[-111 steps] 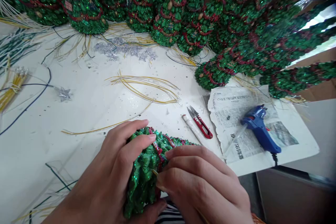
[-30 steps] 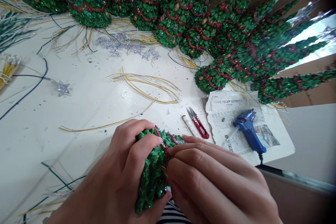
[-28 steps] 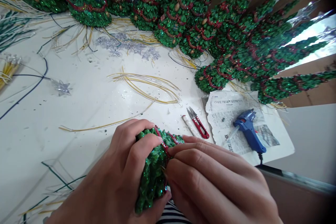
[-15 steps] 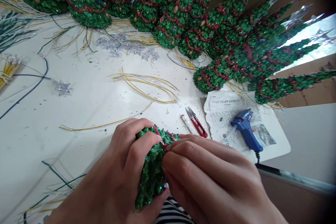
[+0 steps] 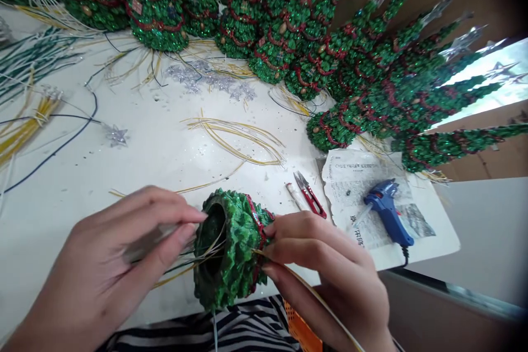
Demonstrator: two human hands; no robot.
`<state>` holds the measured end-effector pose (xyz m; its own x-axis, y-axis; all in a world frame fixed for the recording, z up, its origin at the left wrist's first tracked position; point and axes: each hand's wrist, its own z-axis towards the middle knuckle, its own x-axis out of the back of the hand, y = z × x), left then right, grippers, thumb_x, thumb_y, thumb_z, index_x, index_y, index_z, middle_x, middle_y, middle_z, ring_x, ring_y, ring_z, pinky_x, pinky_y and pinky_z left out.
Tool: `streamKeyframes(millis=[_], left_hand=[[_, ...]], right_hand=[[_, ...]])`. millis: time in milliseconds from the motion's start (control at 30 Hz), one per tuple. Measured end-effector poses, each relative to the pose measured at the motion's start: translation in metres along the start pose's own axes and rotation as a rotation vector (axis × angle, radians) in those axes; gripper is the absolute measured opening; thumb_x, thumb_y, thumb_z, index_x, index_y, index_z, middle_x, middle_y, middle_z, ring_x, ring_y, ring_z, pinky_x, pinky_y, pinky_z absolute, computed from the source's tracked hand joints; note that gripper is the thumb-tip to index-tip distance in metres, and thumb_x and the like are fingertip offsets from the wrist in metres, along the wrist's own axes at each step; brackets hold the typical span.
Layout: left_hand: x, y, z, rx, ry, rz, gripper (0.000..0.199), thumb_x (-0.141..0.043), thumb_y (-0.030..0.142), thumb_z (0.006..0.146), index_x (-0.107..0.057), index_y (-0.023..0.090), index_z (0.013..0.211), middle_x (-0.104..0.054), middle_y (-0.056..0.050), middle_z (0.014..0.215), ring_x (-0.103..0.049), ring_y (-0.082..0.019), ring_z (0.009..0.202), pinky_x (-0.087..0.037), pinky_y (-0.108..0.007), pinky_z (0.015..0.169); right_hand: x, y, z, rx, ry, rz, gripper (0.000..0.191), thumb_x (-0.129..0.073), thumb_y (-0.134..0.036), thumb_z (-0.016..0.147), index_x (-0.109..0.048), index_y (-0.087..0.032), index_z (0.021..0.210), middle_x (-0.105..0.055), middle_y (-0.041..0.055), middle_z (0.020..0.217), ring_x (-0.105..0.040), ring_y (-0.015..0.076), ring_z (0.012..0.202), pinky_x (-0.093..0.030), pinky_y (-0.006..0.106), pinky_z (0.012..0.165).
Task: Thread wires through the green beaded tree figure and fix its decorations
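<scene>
Fingers [image 5: 297, 228] pinching yellow wire [image 5: 315, 292] at tree [image 5: 237, 247]; white table [image 5: 148, 159], brown cardboard [image 5: 474, 160] beyond.

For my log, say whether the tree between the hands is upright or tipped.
Tipped sideways: the tree has its hollow base facing the left hand, with wires coming out.

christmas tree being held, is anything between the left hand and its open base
Thin wires trail from the open base of the Christmas tree, across the lower part of the gap to the left hand. Higher up, at its fingertips, nothing visible intervenes.
</scene>
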<state>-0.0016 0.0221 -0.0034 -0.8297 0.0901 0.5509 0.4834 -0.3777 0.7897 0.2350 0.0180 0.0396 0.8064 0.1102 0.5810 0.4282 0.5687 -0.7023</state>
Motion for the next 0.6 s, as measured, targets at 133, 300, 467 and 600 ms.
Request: streamKeyframes(millis=[133,300,467,600], left_hand=[[-0.005,0.002,0.010,0.022,-0.139,-0.149,0.017,-0.059,0.028,0.091,-0.074,0.033,0.093,-0.071,0.007,0.063,-0.064,-0.010,0.047,-0.049,-0.014,0.041],[-0.016,0.006,0.018,0.256,-0.315,-0.368,0.028,-0.060,0.035,0.088,-0.075,0.021,0.069,-0.063,0.002,0.051,-0.059,-0.012,0.045,-0.042,-0.016,0.040],[-0.020,0.004,0.018,0.364,-0.384,-0.508,0.032,-0.062,0.034,0.086,-0.071,0.017,0.061,-0.056,0.001,0.049,-0.054,-0.012,0.049,-0.044,-0.018,0.048],[-0.026,0.004,0.014,0.398,-0.336,-0.527,0.028,-0.062,0.034,0.084,-0.072,0.017,0.064,-0.053,0.001,0.048,-0.055,-0.013,0.052,-0.041,-0.018,0.046]], right_hand=[[-0.012,0.005,-0.008,0.001,0.144,-0.040,0.018,-0.064,-0.009,0.083,-0.065,-0.016,0.099,-0.070,0.0052,0.091,-0.067,0.0177,0.097,-0.059,0.032,0.090],[-0.024,0.010,-0.017,-0.046,0.136,0.009,0.023,-0.061,-0.014,0.085,-0.062,-0.019,0.109,-0.068,0.0063,0.104,-0.063,0.0194,0.109,-0.056,0.035,0.096],[-0.027,0.009,-0.019,-0.085,0.151,0.036,0.022,-0.060,-0.016,0.087,-0.062,-0.019,0.109,-0.065,0.0050,0.107,-0.063,0.0148,0.103,-0.055,0.026,0.090],[-0.028,0.008,-0.017,-0.087,0.164,0.052,0.020,-0.060,-0.016,0.088,-0.062,-0.019,0.108,-0.064,0.0037,0.107,-0.064,0.0123,0.101,-0.054,0.022,0.087]])
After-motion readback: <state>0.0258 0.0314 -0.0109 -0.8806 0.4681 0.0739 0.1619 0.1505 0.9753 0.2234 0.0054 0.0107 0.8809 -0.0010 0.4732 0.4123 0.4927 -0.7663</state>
